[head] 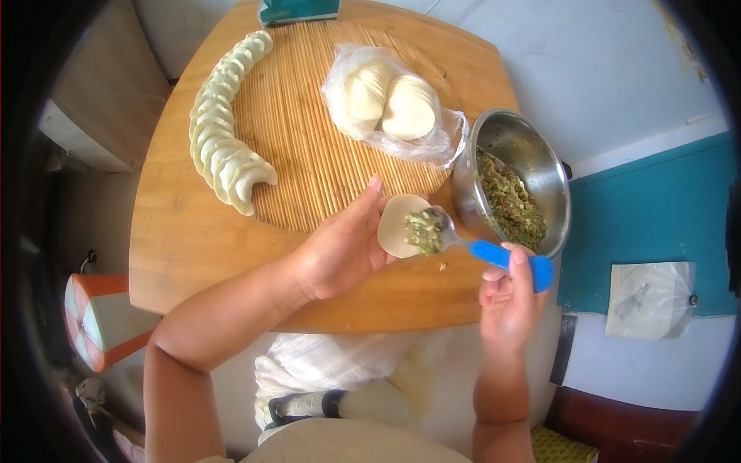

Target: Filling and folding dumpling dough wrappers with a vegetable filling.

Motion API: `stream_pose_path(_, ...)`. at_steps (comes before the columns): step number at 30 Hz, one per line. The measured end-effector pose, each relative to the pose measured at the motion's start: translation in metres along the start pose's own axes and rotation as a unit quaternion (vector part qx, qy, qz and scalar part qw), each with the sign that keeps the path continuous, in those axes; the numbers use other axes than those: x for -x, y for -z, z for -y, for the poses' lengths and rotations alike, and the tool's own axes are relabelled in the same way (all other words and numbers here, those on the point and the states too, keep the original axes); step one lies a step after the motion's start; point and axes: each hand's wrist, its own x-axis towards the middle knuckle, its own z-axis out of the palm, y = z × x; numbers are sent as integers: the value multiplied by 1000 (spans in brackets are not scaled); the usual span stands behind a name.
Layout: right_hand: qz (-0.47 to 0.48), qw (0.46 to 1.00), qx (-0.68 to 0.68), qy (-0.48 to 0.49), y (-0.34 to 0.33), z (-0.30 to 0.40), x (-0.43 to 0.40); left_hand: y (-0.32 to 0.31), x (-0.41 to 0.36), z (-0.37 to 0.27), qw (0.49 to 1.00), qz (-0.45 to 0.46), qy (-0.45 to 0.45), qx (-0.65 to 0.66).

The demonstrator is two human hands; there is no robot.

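A round dumpling wrapper [393,228] lies on the fingers of my left hand [347,243], whose thumb points up and away. My right hand [512,295] grips the blue handle of a metal spoon [495,253]. Chopped green filling [424,231] is on the spoon's bowl, over the right part of the wrapper; whether it touches the dough is hard to tell. Just beyond my right hand, a steel bowl [524,150] holds more of this filling [509,202]. Stacked wrappers [408,110] sit in a clear plastic bag [399,147] past my left hand.
Folded dumplings [217,133] overlap in a curved row along the left rim of a round reed mat [289,116] on the wooden table [168,249]. A green packet [298,10] is at the far edge. A stool [98,321] stands at the left, a wall [654,220] at the right.
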Motion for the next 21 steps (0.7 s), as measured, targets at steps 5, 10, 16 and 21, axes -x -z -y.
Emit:
stream_pose_path(5, 41, 988, 105, 108, -2, -10, 3, -3, 4, 0, 1000, -8, 3, -8)
stream_pose_path(10, 131, 847, 315, 408, 5, -18, 8, -2, 4, 1, 999, -19, 8, 32)
stream_pose_path(16, 269, 610, 464, 583, 2, -30, 18, 4, 2, -2, 999, 4, 18, 46)
stream_pose_path(21, 296, 597, 473, 577, 6, -27, 22, 7, 0, -3, 999, 1, 17, 37)
